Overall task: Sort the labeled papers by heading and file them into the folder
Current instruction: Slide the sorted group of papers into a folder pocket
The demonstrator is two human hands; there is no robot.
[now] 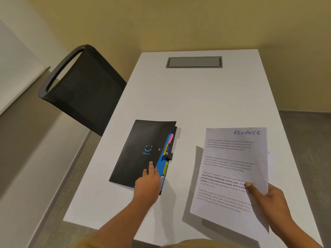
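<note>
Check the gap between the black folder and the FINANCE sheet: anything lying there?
Nothing. The head view shows only bare white table between the black folder and the FINANCE sheet, darkened by the sheet's shadow.

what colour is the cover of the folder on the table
The folder cover is black with a small blue smiley, clearest in the head view.

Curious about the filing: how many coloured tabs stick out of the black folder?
4: pink tab farthest, yellow tab by the strap, green tab nearer, peach tab beside the left hand; others may be hidden.
</note>
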